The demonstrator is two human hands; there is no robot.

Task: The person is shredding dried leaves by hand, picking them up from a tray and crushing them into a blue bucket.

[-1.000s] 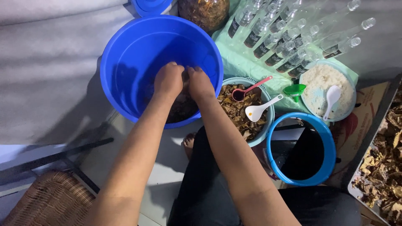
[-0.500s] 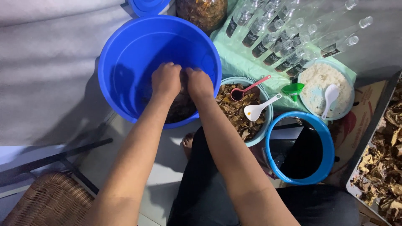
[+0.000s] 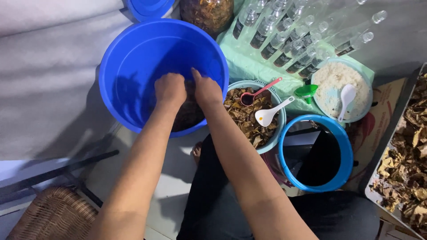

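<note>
Both hands reach down into a large blue bucket point(image 3: 133, 66). My left hand point(image 3: 170, 89) and my right hand point(image 3: 207, 91) sit side by side, fingers curled into a dark brown mass point(image 3: 189, 115) at the bucket's bottom. The fingertips are buried in it, so the grip is hidden. Just right of the bucket stands a light blue bowl point(image 3: 235, 85) of brown dried pieces with a red spoon point(image 3: 258, 92) and a white spoon point(image 3: 272, 113) in it.
Several clear bottles point(image 3: 289, 40) lie on a green cloth at the back. A bowl of white grains point(image 3: 338, 82) holds a white spoon, beside a green funnel point(image 3: 307, 92). A blue-rimmed bucket point(image 3: 316, 153) of dark liquid, a tray of dried leaves point(image 3: 407, 169), a wicker basket point(image 3: 53, 215).
Both hands stay in the bucket, pressed together on the dark mass; they have barely shifted. Nothing else moved.
</note>
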